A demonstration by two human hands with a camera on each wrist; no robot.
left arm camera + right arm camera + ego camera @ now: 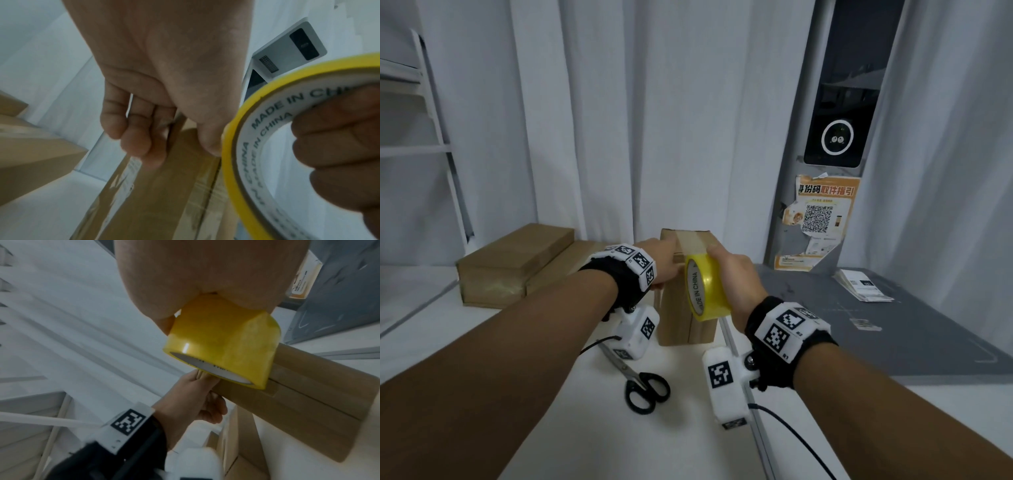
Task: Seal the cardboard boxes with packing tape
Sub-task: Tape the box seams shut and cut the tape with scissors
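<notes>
A tall cardboard box (681,318) stands on the white table, with a strip of clear tape over its top end. My left hand (669,267) grips its upper left edge; in the left wrist view the fingers (141,142) curl round the side and the thumb lies on the box (164,194) face. Against the box's top front, my right hand (726,274) grips a yellow tape roll (707,289), with fingers through the core (339,154). In the right wrist view the tape roll (222,340) touches the box (308,399) along its seam.
Black-handled scissors (643,383) lie on the table near my left wrist. Two flat cardboard boxes (513,263) sit at the back left. A grey mat (859,335) with a paper stack (863,289) lies right. A kiosk pillar with an orange poster (822,219) stands behind.
</notes>
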